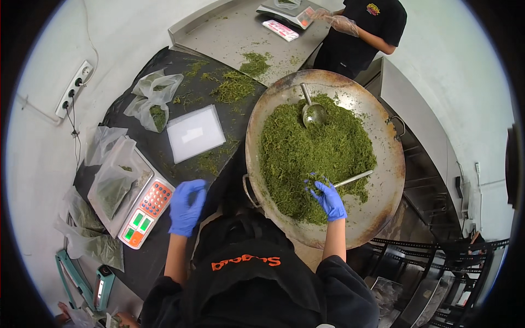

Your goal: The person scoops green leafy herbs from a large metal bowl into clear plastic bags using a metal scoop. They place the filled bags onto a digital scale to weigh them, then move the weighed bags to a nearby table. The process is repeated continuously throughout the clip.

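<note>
A wide metal wok (389, 180) holds a large heap of finely shredded green leaves (311, 147). My right hand (329, 202), in a blue glove, is over the heap's near side, fingers bent and apart, with green bits on the fingertips. Beside it a metal handle (354, 178) sticks out of the heap; its other end is hidden. A ladle (314, 113) lies at the far side of the heap. My left hand (187, 208), also blue-gloved, hovers by the right edge of the digital scale (147, 210). Its fingers curl loosely, slightly blurred, and no object shows in them.
An open plastic bag (116, 188) with greens rests on the scale. More filled bags (95, 240) lie left, others (155, 104) farther back. A white sheet stack (196, 133) lies on the black-covered table. Teal sealers (74, 279) stand lower left. A gloved co-worker (361, 33) stands at another scale (287, 12).
</note>
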`<state>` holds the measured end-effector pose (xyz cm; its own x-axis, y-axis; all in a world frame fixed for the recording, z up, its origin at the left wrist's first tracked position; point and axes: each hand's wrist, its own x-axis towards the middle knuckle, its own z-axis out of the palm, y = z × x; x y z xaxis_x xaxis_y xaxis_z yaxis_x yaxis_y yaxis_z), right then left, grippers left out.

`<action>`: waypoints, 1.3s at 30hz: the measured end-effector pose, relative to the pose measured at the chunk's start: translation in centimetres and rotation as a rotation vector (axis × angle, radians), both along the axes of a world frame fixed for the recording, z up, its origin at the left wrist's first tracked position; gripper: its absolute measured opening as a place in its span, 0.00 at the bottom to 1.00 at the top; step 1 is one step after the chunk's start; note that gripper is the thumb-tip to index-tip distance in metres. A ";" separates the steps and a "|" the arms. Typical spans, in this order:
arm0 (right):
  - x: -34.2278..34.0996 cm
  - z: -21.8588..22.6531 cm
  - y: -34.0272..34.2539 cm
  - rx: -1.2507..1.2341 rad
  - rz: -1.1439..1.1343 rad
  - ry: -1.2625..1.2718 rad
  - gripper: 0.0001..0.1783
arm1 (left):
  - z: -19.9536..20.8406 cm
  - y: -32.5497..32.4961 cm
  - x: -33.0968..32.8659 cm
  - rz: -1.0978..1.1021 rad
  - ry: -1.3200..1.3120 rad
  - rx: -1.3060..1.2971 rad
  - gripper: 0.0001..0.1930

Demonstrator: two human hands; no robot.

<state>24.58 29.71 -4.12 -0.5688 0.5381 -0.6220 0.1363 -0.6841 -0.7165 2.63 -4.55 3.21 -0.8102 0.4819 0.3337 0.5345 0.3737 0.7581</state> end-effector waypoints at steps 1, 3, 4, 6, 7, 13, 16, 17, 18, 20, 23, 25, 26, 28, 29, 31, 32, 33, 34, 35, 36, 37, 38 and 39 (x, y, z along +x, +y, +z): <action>-0.1 0.2 0.1 0.004 0.020 0.011 0.21 | 1.3 1.8 0.1 -0.122 -0.009 -0.004 0.10; 0.0 0.9 0.0 -0.007 0.045 0.027 0.22 | 2.2 5.8 0.3 -0.368 -0.022 -0.103 0.13; 0.1 1.2 -0.1 -0.017 0.053 0.032 0.22 | 2.5 8.2 0.5 -0.480 -0.016 -0.153 0.15; 0.4 1.5 -0.4 -0.035 0.051 0.079 0.24 | 0.9 13.2 1.3 -0.625 0.053 -0.208 0.21; 0.1 1.9 -0.6 -0.041 0.062 0.102 0.25 | -0.3 15.5 1.8 -0.644 0.032 -0.226 0.24; -0.1 3.2 -1.6 -0.065 0.036 0.124 0.26 | -3.4 22.9 3.9 -0.796 -0.442 -0.229 0.12; 0.9 2.2 -1.0 -0.060 0.021 0.157 0.24 | -3.2 23.8 3.2 -0.824 -0.434 -0.217 0.09; 1.2 1.9 -1.0 -0.062 0.002 0.164 0.24 | -3.3 24.4 2.8 -0.835 -0.395 -0.220 0.08; 1.2 1.8 -0.9 -0.068 -0.009 0.171 0.23 | -2.3 24.5 2.3 -0.848 -0.385 -0.225 0.07; 1.2 2.1 -1.0 -0.066 0.000 0.198 0.21 | -1.0 25.0 1.3 -0.859 -0.331 -0.242 0.07; 1.7 0.9 -0.7 -0.084 -0.040 0.202 0.21 | 0.6 25.4 -0.2 -0.874 -0.336 -0.232 0.07; 1.7 0.8 -0.7 -0.068 -0.036 0.190 0.20 | 1.7 25.4 -0.8 -0.883 -0.387 -0.237 0.07; 1.6 0.9 -0.7 -0.076 -0.026 0.190 0.20 | 2.2 25.4 -1.0 -0.887 -0.412 -0.239 0.07; 1.4 1.1 -0.6 -0.088 -0.008 0.192 0.19 | 3.0 25.8 -1.1 -0.877 -0.315 -0.225 0.07; 1.3 0.6 -0.6 -0.091 -0.007 0.193 0.19 | 3.3 25.9 -1.2 -0.889 -0.314 -0.227 0.07; 1.3 -0.1 -0.5 -0.092 -0.006 0.188 0.18 | 3.2 26.2 -1.5 -0.876 -0.269 -0.232 0.07; 1.5 -0.2 -0.5 -0.087 -0.013 0.186 0.19 | 3.0 26.3 -1.7 -0.849 -0.223 -0.236 0.07; 1.3 0.3 -0.6 -0.084 -0.019 0.182 0.19 | 2.8 26.4 -1.8 -0.821 -0.178 -0.241 0.07; 1.2 0.7 -0.8 -0.080 -0.025 0.179 0.20 | 2.7 26.5 -1.7 -0.856 -0.157 -0.265 0.07; 1.0 0.8 -0.7 -0.075 -0.011 0.185 0.20 | 2.6 26.4 -1.3 -0.891 -0.135 -0.289 0.07; 1.0 0.8 -0.7 -0.070 0.002 0.191 0.19 | 2.5 26.3 -0.7 -0.928 -0.112 -0.312 0.06; 0.8 0.9 -0.7 -0.064 0.017 0.198 0.19 | 0.9 26.3 -0.2 -0.959 -0.076 -0.314 0.09; 0.5 1.2 -0.9 -0.062 0.010 0.191 0.18 | -0.5 26.2 0.5 -0.979 0.029 -0.331 0.14; 0.3 1.6 -1.0 -0.059 -0.001 0.184 0.18 | -1.1 26.1 1.2 -1.006 0.083 -0.335 0.16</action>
<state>24.92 28.69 -2.52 -0.6753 0.5045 -0.5381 0.0065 -0.7255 -0.6882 3.83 21.57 2.10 0.0316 0.9948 0.0964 0.7590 -0.0866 0.6453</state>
